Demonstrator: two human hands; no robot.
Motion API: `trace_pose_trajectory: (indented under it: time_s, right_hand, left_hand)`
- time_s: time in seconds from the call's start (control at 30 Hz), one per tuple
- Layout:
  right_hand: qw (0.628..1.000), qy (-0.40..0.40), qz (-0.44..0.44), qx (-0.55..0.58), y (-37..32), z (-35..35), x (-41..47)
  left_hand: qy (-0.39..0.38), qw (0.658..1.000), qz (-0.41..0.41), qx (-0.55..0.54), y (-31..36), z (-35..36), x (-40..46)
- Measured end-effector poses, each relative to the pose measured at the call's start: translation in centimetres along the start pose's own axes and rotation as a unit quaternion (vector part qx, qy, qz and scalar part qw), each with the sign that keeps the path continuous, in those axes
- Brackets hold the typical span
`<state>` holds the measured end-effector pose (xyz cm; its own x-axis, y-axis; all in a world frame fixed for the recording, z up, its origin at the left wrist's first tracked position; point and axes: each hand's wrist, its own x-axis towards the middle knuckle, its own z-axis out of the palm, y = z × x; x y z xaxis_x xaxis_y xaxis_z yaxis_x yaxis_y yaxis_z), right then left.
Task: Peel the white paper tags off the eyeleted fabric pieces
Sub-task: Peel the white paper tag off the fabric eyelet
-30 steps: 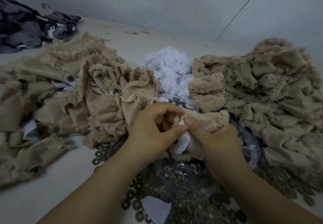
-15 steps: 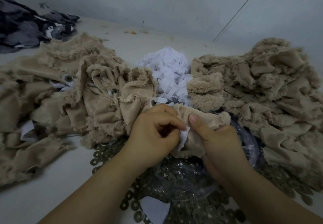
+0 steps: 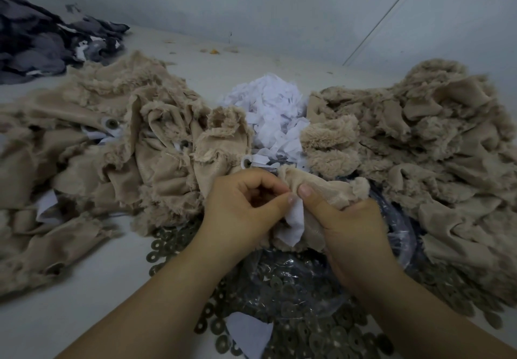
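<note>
I hold one tan fuzzy fabric piece (image 3: 333,190) in front of me above a clear plastic bag. My right hand (image 3: 352,227) grips the piece, thumb pressed on its upper edge. My left hand (image 3: 240,210) pinches the white paper tag (image 3: 295,223) at its top, and the tag hangs down between both hands, partly lifted off the fabric. A pile of tan eyeleted pieces (image 3: 112,151) with white tags showing lies on the left. Another tan pile (image 3: 419,146) lies on the right. Loose white tags are heaped (image 3: 271,115) at the back centre.
A clear plastic bag (image 3: 293,280) of bronze metal rings sits under my hands, with several rings (image 3: 167,244) spilled around it. A white scrap (image 3: 249,333) lies near the front. Dark grey fabric (image 3: 47,42) is bunched at the far left by the wall.
The white tag has come further off the fabric and now hangs longer between my hands. My left thumb and fingers shifted up to pinch its top edge.
</note>
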<state>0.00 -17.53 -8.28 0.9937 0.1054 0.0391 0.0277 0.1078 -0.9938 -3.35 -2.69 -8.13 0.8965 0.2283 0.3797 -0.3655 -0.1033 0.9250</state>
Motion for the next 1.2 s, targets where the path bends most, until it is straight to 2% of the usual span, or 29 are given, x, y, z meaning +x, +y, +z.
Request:
trace_pose_trajectory:
  time_s: [0.2, 0.43, 0.63, 0.73, 0.87, 1.03, 1.2]
  right_hand:
    - [0.999, 0.0, -0.019, -0.027, 0.1, -0.2, 0.3]
    - [0.999, -0.026, -0.022, -0.024, 0.5, -0.6, 0.5]
    - [0.998, 0.002, -0.044, -0.045, 0.1, -0.5, 0.3]
    - [0.998, -0.001, -0.052, -0.04, 0.1, -0.4, 0.1]
    - [0.998, -0.005, -0.042, -0.04, 0.7, -0.6, 0.3]
    - [0.997, -0.071, 0.0, -0.015, 1.4, -0.9, 0.6]
    - [0.997, -0.067, 0.002, -0.028, 1.2, -0.8, 0.6]
  left_hand:
    - [-0.019, 0.999, 0.026, 0.01, 0.4, -0.1, 0.1]
    - [0.017, 0.999, -0.035, -0.029, 0.4, 0.0, 0.1]
    - [0.059, 0.998, -0.026, 0.007, 0.0, -0.1, 0.3]
    - [0.055, 0.998, -0.024, 0.019, 0.0, -0.1, 0.2]
    - [0.037, 0.999, -0.034, 0.018, 0.2, 0.0, 0.2]
    - [0.039, 0.997, -0.054, 0.029, 0.2, 0.1, 0.1]
    - [0.054, 0.996, -0.061, 0.036, 0.3, 0.3, 0.1]
